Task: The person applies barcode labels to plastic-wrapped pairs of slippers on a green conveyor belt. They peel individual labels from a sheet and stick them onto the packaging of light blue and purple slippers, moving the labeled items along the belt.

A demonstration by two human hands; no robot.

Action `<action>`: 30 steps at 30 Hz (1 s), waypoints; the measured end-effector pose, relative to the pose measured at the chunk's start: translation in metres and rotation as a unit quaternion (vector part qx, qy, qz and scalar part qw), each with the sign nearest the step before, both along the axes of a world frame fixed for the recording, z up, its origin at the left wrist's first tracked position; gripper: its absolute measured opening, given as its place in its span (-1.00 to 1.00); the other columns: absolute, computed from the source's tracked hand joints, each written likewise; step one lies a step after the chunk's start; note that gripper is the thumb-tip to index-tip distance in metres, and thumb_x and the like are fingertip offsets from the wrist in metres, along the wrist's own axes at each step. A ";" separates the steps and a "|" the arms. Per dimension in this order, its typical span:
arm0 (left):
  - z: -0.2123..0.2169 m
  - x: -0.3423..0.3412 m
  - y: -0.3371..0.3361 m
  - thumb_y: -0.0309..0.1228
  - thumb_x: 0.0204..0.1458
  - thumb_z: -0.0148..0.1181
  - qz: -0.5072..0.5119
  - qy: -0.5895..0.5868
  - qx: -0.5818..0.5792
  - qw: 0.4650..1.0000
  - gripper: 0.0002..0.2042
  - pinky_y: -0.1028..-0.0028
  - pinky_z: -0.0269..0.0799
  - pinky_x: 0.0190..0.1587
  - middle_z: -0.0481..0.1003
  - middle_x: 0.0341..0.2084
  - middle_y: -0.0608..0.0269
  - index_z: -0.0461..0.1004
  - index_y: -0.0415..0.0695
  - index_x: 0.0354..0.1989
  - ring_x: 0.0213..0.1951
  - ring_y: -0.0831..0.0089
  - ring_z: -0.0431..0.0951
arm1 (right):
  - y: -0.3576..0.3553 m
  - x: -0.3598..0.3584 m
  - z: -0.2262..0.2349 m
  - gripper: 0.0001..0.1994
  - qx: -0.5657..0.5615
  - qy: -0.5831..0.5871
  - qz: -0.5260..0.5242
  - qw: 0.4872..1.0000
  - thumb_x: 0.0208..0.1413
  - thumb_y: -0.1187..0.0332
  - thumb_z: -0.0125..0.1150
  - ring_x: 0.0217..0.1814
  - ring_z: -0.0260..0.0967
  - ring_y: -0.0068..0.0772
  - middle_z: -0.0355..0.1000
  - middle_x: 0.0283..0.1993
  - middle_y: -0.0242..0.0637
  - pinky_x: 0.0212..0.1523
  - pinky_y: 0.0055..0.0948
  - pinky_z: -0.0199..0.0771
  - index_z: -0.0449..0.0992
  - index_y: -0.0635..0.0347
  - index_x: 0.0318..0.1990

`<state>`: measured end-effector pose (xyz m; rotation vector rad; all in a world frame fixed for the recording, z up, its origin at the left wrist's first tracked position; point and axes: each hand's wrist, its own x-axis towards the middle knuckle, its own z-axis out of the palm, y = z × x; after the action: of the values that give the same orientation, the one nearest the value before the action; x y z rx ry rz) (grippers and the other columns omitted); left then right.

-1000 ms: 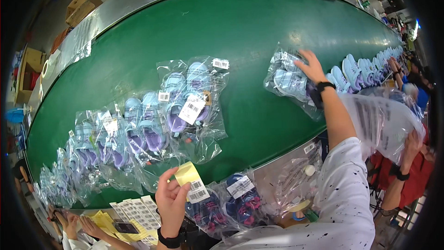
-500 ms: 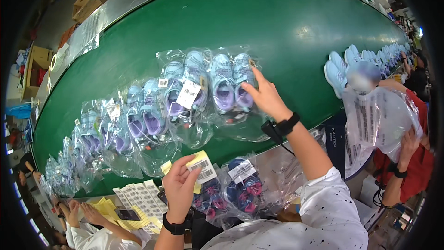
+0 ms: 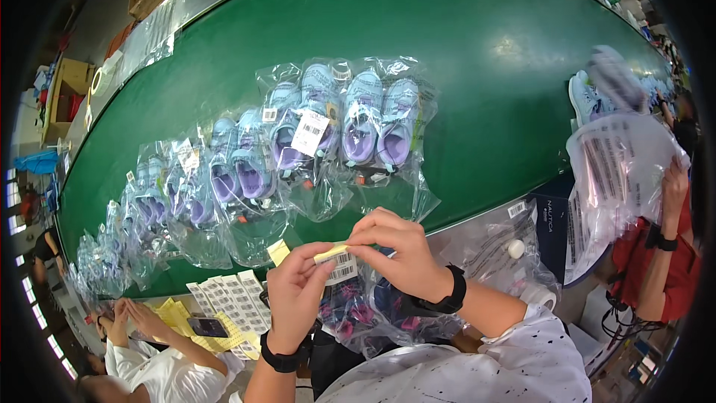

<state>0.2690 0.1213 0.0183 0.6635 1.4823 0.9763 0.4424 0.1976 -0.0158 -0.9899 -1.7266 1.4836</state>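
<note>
A small barcode label sheet [image 3: 341,269], white with a yellow backing, is held in front of me. My left hand [image 3: 296,291] is closed on its left side. The fingertips of my right hand [image 3: 403,254] pinch its upper right edge. Just beyond, on the green belt, lies the nearest pair of light blue and lilac shoes [image 3: 361,116] in a clear bag. To its left, another bagged pair [image 3: 317,89] carries a white barcode label [image 3: 309,133]. Below my hands, dark blue and pink shoes [image 3: 349,313] in clear bags are partly hidden.
Several more bagged pairs [image 3: 246,153] run left along the green belt [image 3: 477,89]. Barcode label sheets [image 3: 231,302] and a phone [image 3: 209,327] lie by a co-worker at lower left. At right, a co-worker's hand [image 3: 675,186] holds a large plastic bag [image 3: 619,179].
My right hand has left the nearest bagged pair and come back to the label sheet at my left hand. The co-worker at right has lifted a shoe by the bag.
</note>
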 end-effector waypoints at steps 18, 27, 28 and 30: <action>-0.019 0.009 0.021 -0.68 0.10 0.15 -0.018 -0.012 -0.050 0.999 -0.72 0.59 0.51 -0.11 0.57 -0.19 0.07 0.40 -0.37 0.01 -0.14 0.52 0.57 | 0.016 0.009 -0.025 -0.87 0.078 -0.023 0.001 0.997 -0.08 0.60 0.34 -0.28 0.36 -0.27 0.42 -0.33 -0.24 -0.29 -0.37 0.39 0.56 0.30 -0.33; -0.036 0.012 0.027 -0.71 0.09 0.14 -0.033 -0.001 -0.056 0.998 -0.68 0.60 0.51 -0.13 0.56 -0.15 0.07 0.38 -0.36 0.04 -0.14 0.54 0.57 | 0.022 0.012 -0.041 -0.87 0.134 -0.015 -0.011 0.991 -0.13 0.62 0.35 -0.28 0.37 -0.22 0.41 -0.35 -0.23 -0.32 -0.36 0.38 0.53 0.31 -0.39; -0.036 0.013 0.029 -0.72 0.08 0.14 -0.033 -0.007 -0.059 0.998 -0.66 0.60 0.51 -0.13 0.55 -0.13 0.06 0.36 -0.35 0.06 -0.14 0.53 0.57 | 0.023 0.013 -0.042 -0.87 0.168 -0.019 -0.001 0.986 -0.13 0.62 0.34 -0.28 0.37 -0.20 0.41 -0.34 -0.22 -0.30 -0.34 0.39 0.53 0.31 -0.39; -0.031 0.019 0.036 -0.74 0.06 0.11 -0.019 -0.042 -0.074 0.996 -0.60 0.56 0.52 -0.09 0.51 -0.05 0.04 0.30 -0.35 0.11 -0.10 0.47 0.58 | 0.025 0.015 -0.044 -0.88 0.237 -0.033 0.017 0.971 -0.12 0.62 0.33 -0.27 0.37 -0.16 0.40 -0.33 -0.21 -0.27 -0.31 0.40 0.52 0.30 -0.40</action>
<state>0.2884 0.1570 -0.0132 0.5356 1.4462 0.8462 0.4575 0.2228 -0.0594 -0.7606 -2.0239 0.9890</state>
